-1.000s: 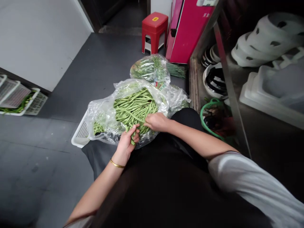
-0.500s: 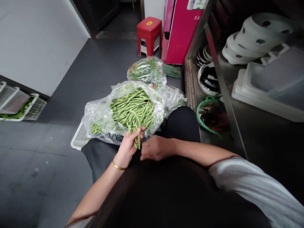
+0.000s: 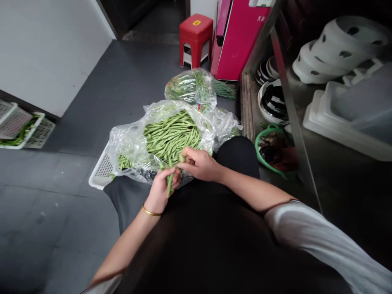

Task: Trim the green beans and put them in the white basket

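A clear plastic bag (image 3: 128, 143) full of long green beans (image 3: 170, 136) lies in a white perforated tray (image 3: 101, 171) on the floor before my knees. My left hand (image 3: 161, 188), with a gold bangle at the wrist, is closed around a small bunch of beans (image 3: 169, 184) at the bag's near edge. My right hand (image 3: 199, 163) sits just right of it, fingers pinched on the top end of one bean from that bunch. A dark apron covers my lap.
A second bag of greens (image 3: 190, 87) lies behind the first. A red stool (image 3: 196, 38) and a pink cabinet (image 3: 237, 41) stand at the back. A steel shelf (image 3: 294, 110) on the right holds bowls, white trays and a green basket (image 3: 272, 151). White baskets (image 3: 21, 128) sit far left.
My right hand dropped from the bean pile toward my lap, then rose again to pinch a bean. My left hand kept its grip on the bunch near the bag's edge.
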{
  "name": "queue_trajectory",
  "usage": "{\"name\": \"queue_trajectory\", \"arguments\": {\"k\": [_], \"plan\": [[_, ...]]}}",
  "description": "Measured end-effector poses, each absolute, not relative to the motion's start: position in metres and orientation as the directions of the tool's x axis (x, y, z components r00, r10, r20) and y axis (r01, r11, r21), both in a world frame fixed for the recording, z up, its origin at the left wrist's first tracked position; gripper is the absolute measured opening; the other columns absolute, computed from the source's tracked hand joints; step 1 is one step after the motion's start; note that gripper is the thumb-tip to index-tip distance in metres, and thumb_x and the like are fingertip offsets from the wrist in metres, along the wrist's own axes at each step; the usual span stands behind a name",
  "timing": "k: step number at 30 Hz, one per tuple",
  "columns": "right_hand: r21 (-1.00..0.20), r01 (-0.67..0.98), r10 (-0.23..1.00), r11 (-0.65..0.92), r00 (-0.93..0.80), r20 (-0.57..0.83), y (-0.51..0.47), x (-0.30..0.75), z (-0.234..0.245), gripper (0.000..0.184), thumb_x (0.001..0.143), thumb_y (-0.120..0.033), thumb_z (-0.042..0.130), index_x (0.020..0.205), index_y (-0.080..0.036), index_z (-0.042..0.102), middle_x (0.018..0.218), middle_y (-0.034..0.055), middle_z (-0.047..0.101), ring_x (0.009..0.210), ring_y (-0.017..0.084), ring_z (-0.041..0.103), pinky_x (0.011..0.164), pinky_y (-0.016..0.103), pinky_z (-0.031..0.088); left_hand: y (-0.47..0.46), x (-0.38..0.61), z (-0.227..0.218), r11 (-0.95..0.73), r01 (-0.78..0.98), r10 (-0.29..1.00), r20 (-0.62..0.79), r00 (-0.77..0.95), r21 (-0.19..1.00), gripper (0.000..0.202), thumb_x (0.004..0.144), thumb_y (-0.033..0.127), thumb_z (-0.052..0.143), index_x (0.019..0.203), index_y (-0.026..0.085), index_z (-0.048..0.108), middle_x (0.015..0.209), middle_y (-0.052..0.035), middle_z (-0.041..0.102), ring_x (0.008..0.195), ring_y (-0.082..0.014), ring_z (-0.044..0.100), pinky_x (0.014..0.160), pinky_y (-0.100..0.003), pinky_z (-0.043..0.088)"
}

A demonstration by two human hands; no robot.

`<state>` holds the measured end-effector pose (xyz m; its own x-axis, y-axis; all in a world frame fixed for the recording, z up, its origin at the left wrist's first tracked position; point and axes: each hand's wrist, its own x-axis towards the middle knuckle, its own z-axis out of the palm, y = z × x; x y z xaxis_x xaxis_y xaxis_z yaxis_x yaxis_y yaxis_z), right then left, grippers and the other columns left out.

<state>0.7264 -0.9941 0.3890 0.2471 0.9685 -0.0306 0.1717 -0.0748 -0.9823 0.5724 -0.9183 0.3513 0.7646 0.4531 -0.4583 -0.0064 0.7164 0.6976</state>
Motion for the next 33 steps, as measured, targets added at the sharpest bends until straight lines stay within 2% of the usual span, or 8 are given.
{"name": "queue_trajectory", "arguments": {"k": [4, 9, 16, 18, 22, 26, 30, 33], "plan": [[-0.982, -0.146, 0.971, -0.115, 0.193, -0.143, -1.001, 0.71, 0.383, 0.029, 0.081, -0.046, 0.053, 0.08, -0.018, 0.043, 0.06, -0.0044, 0.057, 0.045, 0.009, 0.051, 0.045, 0.021, 0.04, -0.902, 0.568, 0.372, 0.687, -0.319, 0.635, -0.325, 0.701, 0.653, 0.017, 0.068, 0.027, 0.063, 0.058, 0.015, 0.056, 0.04, 0.0062, 0.035, 0.032, -0.0034, 0.028, 0.031, -0.016, 0.026], [-0.984, 0.169, 0.997, -0.047, 0.073, -0.035, -1.009, 0.7, 0.371, 0.024, 0.082, -0.041, 0.057, 0.083, -0.017, 0.051, 0.059, -0.0038, 0.056, 0.053, 0.009, 0.055, 0.055, 0.019, 0.04, -0.885, 0.573, 0.372, 0.58, -0.306, 0.762, -0.371, 0.531, 0.755, 0.015, 0.067, 0.024, 0.069, 0.068, 0.014, 0.058, 0.056, 0.0032, 0.053, 0.045, -0.005, 0.047, 0.044, -0.016, 0.042], [-0.677, 0.725, 0.988, 0.123, -0.156, 0.013, -0.999, 0.727, 0.37, 0.035, 0.083, -0.047, 0.056, 0.075, -0.014, 0.055, 0.073, 0.0042, 0.06, 0.066, 0.013, 0.053, 0.059, 0.023, 0.032, -0.907, 0.571, 0.368, 0.335, 0.303, 0.416, -0.428, 0.802, 0.892, 0.021, 0.073, 0.031, 0.068, 0.07, 0.015, 0.055, 0.05, 0.0034, 0.05, 0.037, -0.0067, 0.041, 0.035, -0.017, 0.03], [-0.669, 0.708, 0.931, 0.229, -0.359, -0.061, -1.004, 0.733, 0.378, 0.029, 0.089, -0.04, 0.049, 0.079, -0.013, 0.058, 0.074, 0.0052, 0.061, 0.065, 0.013, 0.053, 0.059, 0.023, 0.033, -0.905, 0.569, 0.372, 0.209, 0.318, 0.374, -0.376, 0.848, 0.925, 0.021, 0.071, 0.029, 0.07, 0.069, 0.015, 0.055, 0.053, 0.0028, 0.05, 0.043, -0.0067, 0.043, 0.039, -0.017, 0.032], [-0.86, 0.439, 0.774, 0.261, -0.628, -0.086, -1.016, 0.737, 0.389, 0.029, 0.094, -0.024, 0.039, 0.078, -0.013, 0.06, 0.069, 0.0024, 0.062, 0.058, 0.008, 0.053, 0.059, 0.02, 0.035, -0.902, 0.563, 0.374, 0.083, 0.334, 0.271, -0.344, 0.899, 0.939, 0.021, 0.068, 0.028, 0.072, 0.065, 0.014, 0.056, 0.056, 0.0021, 0.049, 0.048, -0.0072, 0.044, 0.043, -0.017, 0.034], [-0.886, 0.426, 0.889, 0.182, -0.456, -0.036, -1.021, 0.733, 0.379, 0.034, 0.094, -0.028, 0.037, 0.07, -0.013, 0.057, 0.056, -0.0017, 0.055, 0.051, 0.007, 0.05, 0.055, 0.018, 0.034, -0.911, 0.556, 0.369, 0.242, 0.356, 0.213, -0.407, 0.888, 0.903, 0.025, 0.073, 0.038, 0.066, 0.076, 0.016, 0.054, 0.048, 0.0051, 0.046, 0.034, -0.005, 0.034, 0.033, -0.017, 0.023], [-0.601, 0.783, 0.986, 0.161, -0.11, 0.122, -1.016, 0.715, 0.363, 0.031, 0.091, -0.025, 0.038, 0.068, -0.013, 0.056, 0.063, 0.0035, 0.059, 0.058, 0.011, 0.051, 0.054, 0.022, 0.03, -0.929, 0.561, 0.365, 0.239, 0.303, 0.481, -0.383, 0.789, 0.923, 0.027, 0.071, 0.033, 0.07, 0.076, 0.017, 0.049, 0.045, 0.0081, 0.043, 0.035, -0.0048, 0.035, 0.036, -0.016, 0.026], [-0.397, 0.918, 0.997, 0.018, 0.015, 0.079, -1.015, 0.705, 0.362, 0.029, 0.09, -0.025, 0.038, 0.077, -0.011, 0.06, 0.07, 0.0084, 0.063, 0.062, 0.015, 0.054, 0.053, 0.025, 0.028, -0.932, 0.565, 0.363, 0.318, 0.229, 0.62, -0.385, 0.684, 0.92, 0.023, 0.074, 0.031, 0.067, 0.075, 0.017, 0.048, 0.043, 0.0078, 0.043, 0.036, -0.0056, 0.036, 0.037, -0.017, 0.027]]}}
